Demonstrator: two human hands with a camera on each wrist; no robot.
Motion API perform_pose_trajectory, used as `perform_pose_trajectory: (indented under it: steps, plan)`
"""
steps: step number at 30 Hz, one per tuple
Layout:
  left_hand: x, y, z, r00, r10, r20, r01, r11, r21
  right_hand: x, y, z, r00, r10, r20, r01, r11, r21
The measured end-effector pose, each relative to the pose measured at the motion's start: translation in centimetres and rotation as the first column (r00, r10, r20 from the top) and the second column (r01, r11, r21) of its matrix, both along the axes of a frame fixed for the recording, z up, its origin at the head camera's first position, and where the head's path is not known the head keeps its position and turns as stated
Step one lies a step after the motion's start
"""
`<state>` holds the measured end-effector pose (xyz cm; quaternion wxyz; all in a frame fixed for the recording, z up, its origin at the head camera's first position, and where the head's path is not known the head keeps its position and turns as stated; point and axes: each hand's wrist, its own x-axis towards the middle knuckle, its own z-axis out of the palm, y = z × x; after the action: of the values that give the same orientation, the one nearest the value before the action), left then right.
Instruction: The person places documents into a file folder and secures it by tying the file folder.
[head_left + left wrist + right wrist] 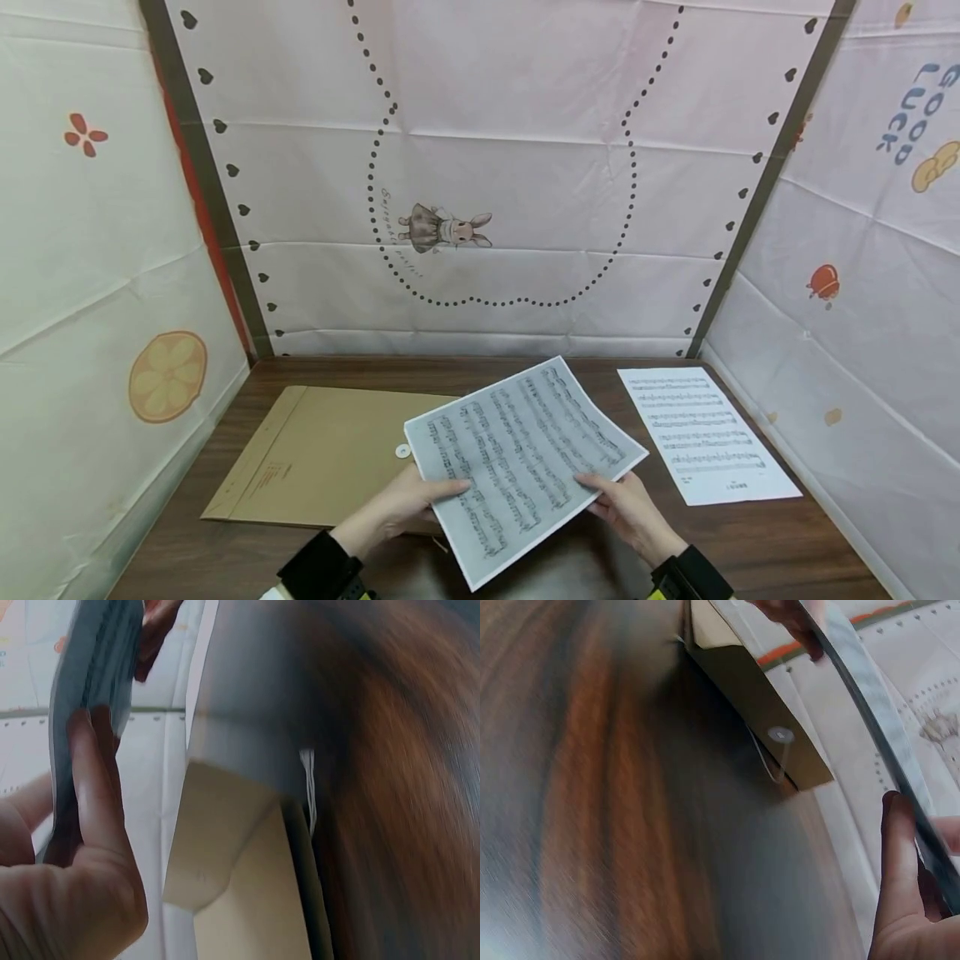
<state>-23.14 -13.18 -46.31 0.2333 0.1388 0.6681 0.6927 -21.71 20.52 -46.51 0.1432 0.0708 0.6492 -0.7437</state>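
Both hands hold a sheet of music [517,467] at a tilt above the table. My left hand [405,502] pinches its left edge, thumb on the printed face. On the opposite edge my right hand [628,510] grips it the same way, thumb on top and fingers beneath. Seen nearly edge-on in the right wrist view, the paper [877,724] looks like a thin stack; the number of sheets cannot be told. A brown kraft envelope [337,450] lies behind my left hand, partly covered by the paper. Its white button [781,735] and a string [769,765] show in the right wrist view.
Another music sheet [708,433] lies flat at the right of the dark wooden table [757,550]. Printed cloth walls [510,192] stand at the back and on both sides.
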Motion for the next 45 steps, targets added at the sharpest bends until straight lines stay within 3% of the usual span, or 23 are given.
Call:
perform_pose_trajectory:
  steps: [5,9,12,15,23,26,29,33,41,45]
  plan:
    - [0.0,-2.0,-0.1,0.998,-0.041,0.049,0.042,0.999,-0.005,-1.1,1.7,0.6,1.0,-0.017,0.02,0.016,0.999,0.041]
    - [0.0,-3.4,-0.2,0.993,-0.061,0.097,0.063,0.998,-0.014,-1.9,3.3,0.9,0.989,0.147,0.025,-0.148,0.987,0.056]
    - [-0.1,-4.3,-0.3,0.991,-0.089,0.103,0.091,0.996,-0.02,-2.4,4.3,1.1,0.955,0.295,0.023,-0.296,0.954,0.042]
    - [-0.2,-5.2,-0.3,0.987,-0.124,0.103,0.128,0.991,-0.038,-2.6,4.9,1.0,0.92,0.391,0.026,-0.391,0.92,0.024]
    - [-0.8,-6.7,-0.6,0.954,-0.277,0.116,0.286,0.955,-0.074,-2.8,5.2,0.5,0.837,0.547,0.004,-0.547,0.837,0.022]
    - [-1.2,-6.9,-0.7,0.947,-0.293,0.132,0.303,0.951,-0.065,-2.8,5.2,0.4,0.805,0.593,-0.009,-0.593,0.805,0.022]
    - [-1.4,-7.0,-1.0,0.95,-0.278,0.144,0.288,0.956,-0.051,-2.8,5.1,0.3,0.788,0.615,-0.017,-0.615,0.789,0.007]
    - [-1.5,-7.1,-1.2,0.953,-0.261,0.156,0.271,0.962,-0.042,-2.7,5.0,0.2,0.793,0.609,-0.017,-0.609,0.793,0.012]
    - [-1.7,-6.7,-1.4,0.976,-0.148,0.16,0.166,0.98,-0.108,-2.7,4.9,0.5,0.877,0.479,-0.018,-0.47,0.866,0.173]
    - [-2.0,-6.4,-1.6,0.988,-0.049,0.145,0.075,0.981,-0.179,-3.1,5.4,0.9,0.899,0.438,-0.028,-0.418,0.874,0.248]
